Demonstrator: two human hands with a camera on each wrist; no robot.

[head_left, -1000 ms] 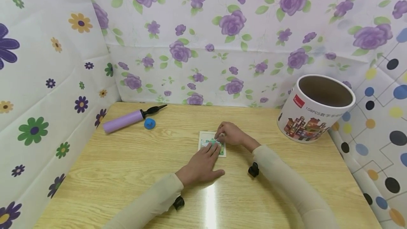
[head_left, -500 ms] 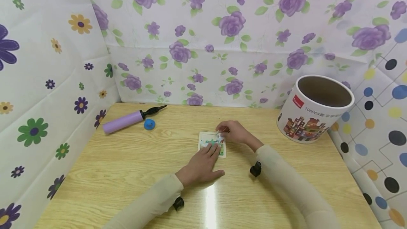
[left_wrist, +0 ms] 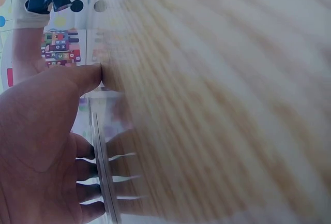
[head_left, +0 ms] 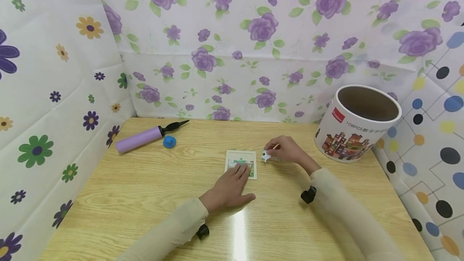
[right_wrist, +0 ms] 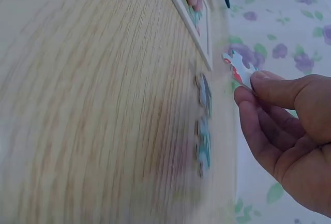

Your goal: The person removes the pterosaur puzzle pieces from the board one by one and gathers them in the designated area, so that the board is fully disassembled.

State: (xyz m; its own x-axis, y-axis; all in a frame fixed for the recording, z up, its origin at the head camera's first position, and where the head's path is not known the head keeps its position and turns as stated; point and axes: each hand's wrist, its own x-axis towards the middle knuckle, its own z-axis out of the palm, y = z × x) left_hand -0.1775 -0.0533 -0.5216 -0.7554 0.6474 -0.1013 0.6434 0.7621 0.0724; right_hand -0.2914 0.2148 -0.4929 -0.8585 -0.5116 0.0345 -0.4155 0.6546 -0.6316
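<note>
A small jigsaw puzzle board (head_left: 241, 152) with a pale frame and a green picture lies mid-table. My left hand (head_left: 229, 188) rests on its lower part, fingers straight, covering some of the picture; the top strip inside the frame looks bare. Just right of the board, my right hand (head_left: 287, 150) pinches a white jigsaw piece (head_left: 266, 156) between thumb and fingertips. The right wrist view shows red and pale blue on this piece (right_wrist: 239, 70), held above the table. Below it, more jigsaw pieces (right_wrist: 204, 146) lie on the wood.
At the back left lie a purple hand pump (head_left: 140, 139) with a black nozzle and a blue rubber toy (head_left: 169, 141). A large white bucket (head_left: 357, 132) with printed blocks stands at the back right. Flowered cloth (head_left: 224, 71) hangs behind the table.
My right hand has moved right, off the board's upper right corner, taking the jigsaw piece with it. The left hand has stayed on the board.
</note>
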